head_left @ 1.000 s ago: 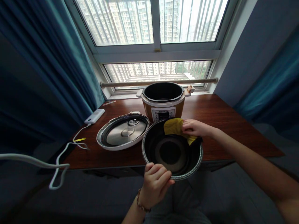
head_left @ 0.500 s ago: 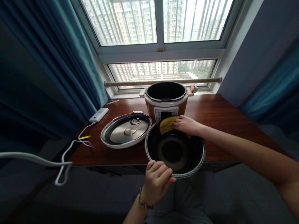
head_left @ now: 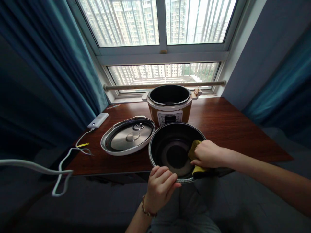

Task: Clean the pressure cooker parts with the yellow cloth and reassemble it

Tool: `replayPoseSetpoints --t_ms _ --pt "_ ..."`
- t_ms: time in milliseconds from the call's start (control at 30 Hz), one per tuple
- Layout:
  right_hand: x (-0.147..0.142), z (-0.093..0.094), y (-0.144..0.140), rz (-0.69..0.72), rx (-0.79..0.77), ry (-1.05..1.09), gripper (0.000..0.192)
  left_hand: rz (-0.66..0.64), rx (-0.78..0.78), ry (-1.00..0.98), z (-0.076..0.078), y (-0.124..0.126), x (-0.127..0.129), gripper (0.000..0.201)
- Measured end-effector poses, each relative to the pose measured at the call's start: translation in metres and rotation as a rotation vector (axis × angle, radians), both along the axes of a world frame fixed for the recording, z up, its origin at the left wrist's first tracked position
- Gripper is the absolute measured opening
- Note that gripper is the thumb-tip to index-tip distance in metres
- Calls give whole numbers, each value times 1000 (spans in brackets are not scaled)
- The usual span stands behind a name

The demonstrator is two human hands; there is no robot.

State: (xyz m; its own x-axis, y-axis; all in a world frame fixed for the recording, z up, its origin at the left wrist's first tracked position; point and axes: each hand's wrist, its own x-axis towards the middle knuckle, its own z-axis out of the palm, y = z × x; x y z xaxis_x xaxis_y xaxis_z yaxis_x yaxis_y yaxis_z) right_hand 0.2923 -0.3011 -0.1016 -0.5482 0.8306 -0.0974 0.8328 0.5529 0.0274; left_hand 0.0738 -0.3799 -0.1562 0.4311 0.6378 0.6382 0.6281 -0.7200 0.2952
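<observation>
A black inner pot is tilted toward me at the near edge of the wooden table. My left hand grips its near rim. My right hand presses a yellow cloth against the inside wall at the pot's right side. Part of the cloth is hidden under my fingers.
An orange-brown electric cooker base stands open behind the pot. Its lid lies upside down to the left. A white power bank with a white cable sits at the table's left end. Blue curtains hang on both sides.
My right hand has swept the yellow cloth from the pot's far rim round to its right inner wall, closer to me. My left hand keeps its hold on the near rim.
</observation>
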Motion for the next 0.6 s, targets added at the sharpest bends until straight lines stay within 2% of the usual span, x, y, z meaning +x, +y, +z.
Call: replayPoseSetpoints --t_ms 100,233,367,500,600 --pt "-11 0 -27 98 -26 2 40 -2 7 -21 0 0 0 26" --pt "-24 -2 -55 77 13 199 36 -18 5 -41 -1 -1 0 24" --pt "-33 -3 -71 -17 -39 409 27 -33 -19 -44 -6 0 -3 24" --pt "-40 -4 -80 -209 -69 641 14 -64 43 -108 -6 -2 -4 41" --pt "-41 -5 -82 -257 -118 851 13 -144 48 -101 1 -6 -2 32"
